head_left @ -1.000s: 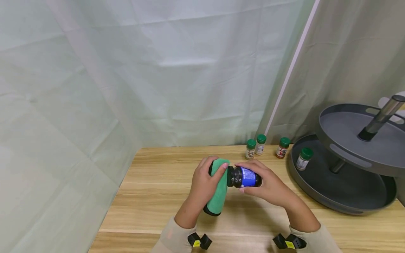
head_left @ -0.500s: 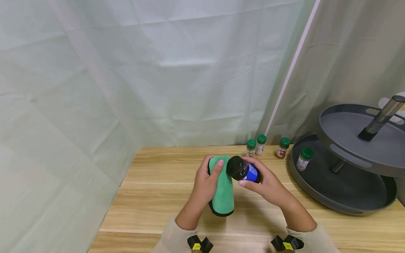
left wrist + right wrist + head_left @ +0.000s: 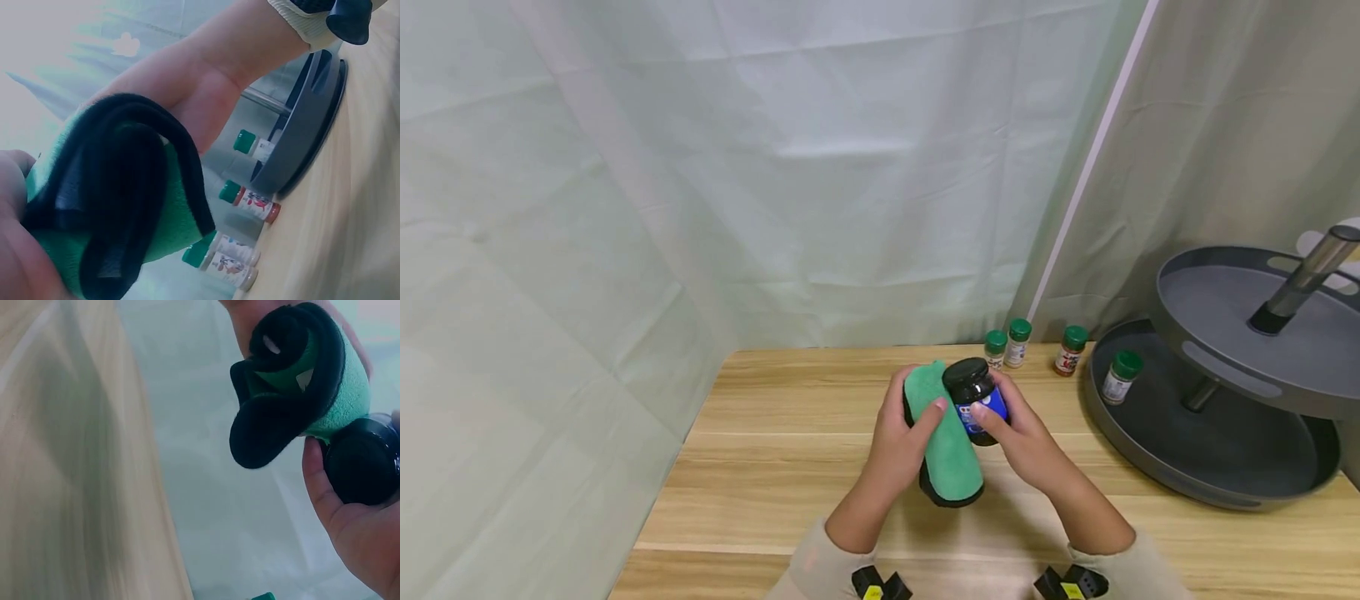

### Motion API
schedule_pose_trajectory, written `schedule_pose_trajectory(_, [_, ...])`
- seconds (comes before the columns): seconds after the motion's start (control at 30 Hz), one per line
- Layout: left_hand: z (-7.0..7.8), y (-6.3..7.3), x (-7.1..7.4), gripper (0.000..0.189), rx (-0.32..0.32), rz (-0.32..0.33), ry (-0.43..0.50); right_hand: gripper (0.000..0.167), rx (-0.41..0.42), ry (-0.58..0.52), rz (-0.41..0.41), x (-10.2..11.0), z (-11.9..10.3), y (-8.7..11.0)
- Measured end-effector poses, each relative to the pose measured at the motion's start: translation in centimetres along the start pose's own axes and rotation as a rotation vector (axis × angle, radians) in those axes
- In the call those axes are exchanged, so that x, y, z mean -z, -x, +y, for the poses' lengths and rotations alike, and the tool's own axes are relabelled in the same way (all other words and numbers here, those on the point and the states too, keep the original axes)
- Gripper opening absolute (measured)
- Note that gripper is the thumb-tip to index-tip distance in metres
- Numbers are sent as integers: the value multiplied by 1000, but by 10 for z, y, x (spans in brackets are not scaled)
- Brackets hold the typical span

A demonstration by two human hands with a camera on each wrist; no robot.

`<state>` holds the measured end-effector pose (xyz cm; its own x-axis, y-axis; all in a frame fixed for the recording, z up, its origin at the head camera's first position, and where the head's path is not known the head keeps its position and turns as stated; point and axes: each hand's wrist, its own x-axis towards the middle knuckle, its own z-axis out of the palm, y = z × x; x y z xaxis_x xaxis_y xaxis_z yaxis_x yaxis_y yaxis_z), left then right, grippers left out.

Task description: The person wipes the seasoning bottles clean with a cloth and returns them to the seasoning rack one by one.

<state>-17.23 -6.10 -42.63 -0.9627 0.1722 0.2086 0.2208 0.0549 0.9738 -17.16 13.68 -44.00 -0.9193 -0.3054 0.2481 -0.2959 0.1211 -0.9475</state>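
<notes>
My left hand grips a folded green cloth with black edging, thumb laid over its front. In the left wrist view the cloth's rolled dark end faces the camera. A dark jar with a black lid and a blue label sits in my right hand, tilted, its thumb across the label. The jar's side presses against the cloth above the table. From the right wrist view, the jar's round base shows beside the green cloth, with fingers curled round it.
Several green-capped spice bottles stand toward the back: one pair, a red-labelled bottle, and another bottle inside the lower tray of a grey two-tier stand at right. The wooden table ends at a hanging pale curtain.
My right hand has turned the jar from lying sideways to nearly upright, lid up. My left hand has shifted slightly right, and the cloth's lower end has swung to the right.
</notes>
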Motion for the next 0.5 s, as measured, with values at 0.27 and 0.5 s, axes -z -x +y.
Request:
schedule_pose_trajectory(0.27, [-3,0,-3,45,-35,16,-45,49,-74,-44,52,-5,-3,0])
schedule_pose_trajectory(0.5, [0,4,-8,50,-47,20,-159,54,-157,-168,108,-8,-2,-1])
